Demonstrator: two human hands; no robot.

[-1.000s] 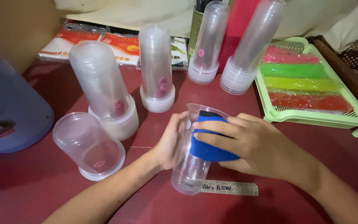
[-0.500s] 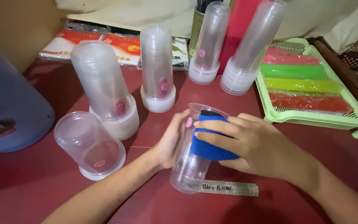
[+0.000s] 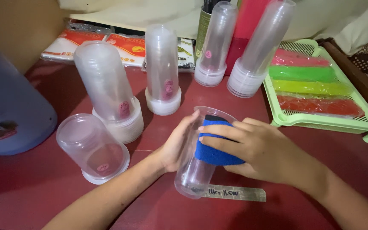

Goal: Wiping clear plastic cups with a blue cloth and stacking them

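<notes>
Head view: we count five inverted stacks of clear cups (image 3: 107, 93) on the red table (image 3: 30, 187) — a green tray (image 3: 320, 121) at right holds four coloured strips. Our left hand (image 3: 177, 142) grasps a tilted clear cup (image 3: 199, 166); our right hand (image 3: 260, 147) clasps a blue sponge (image 3: 214, 147) against it. Since half a second ago, nothing has visibly moved.

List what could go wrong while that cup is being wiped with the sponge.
The thin cup is squeezed between the left hand and the right hand pressing the blue sponge; it might buckle or crack. A slip sideways could send an elbow into the tall stacks, which look easy to topple.
</notes>
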